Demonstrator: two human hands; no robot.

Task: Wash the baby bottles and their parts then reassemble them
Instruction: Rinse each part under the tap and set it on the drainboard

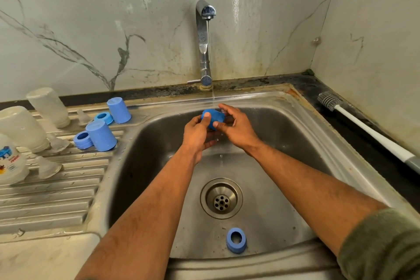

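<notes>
- head view: my left hand (pixel 197 132) and right hand (pixel 236 126) meet under the tap (pixel 204 36), both gripping one blue cap (pixel 213 117) over the sink (pixel 302 120)
- left thumb lies flat across the cap's near face, left fingers curl under it; right fingers wrap its right side, thumb pinching in from below
- neither hand is spread, both curled onto the cap
- water stream (pixel 213 88) drops onto the cap's top, just behind my fingers
- key relation: cap sits between the two hands, touching both; its long axis looks roughly left-right, but fingers cover the ends so I can't tell which way the open end faces
- both hands equally near it, so either could take it alone
- blue ring (pixel 236 240) lies flat on the sink floor near the front wall, well apart from my hands, nearer my right arm
- drain (pixel 221 198) sits between the ring and my hands
- drainboard (pixel 45 193) on the left: two more blue caps, two blue rings, clear teats, upturned bottles (pixel 48 107)
- brush (pixel 363 127) lies on the counter to the right, untouched
- judgement: rinsing the cap now; this ring looks unwashed, reassembly not yet begun
</notes>
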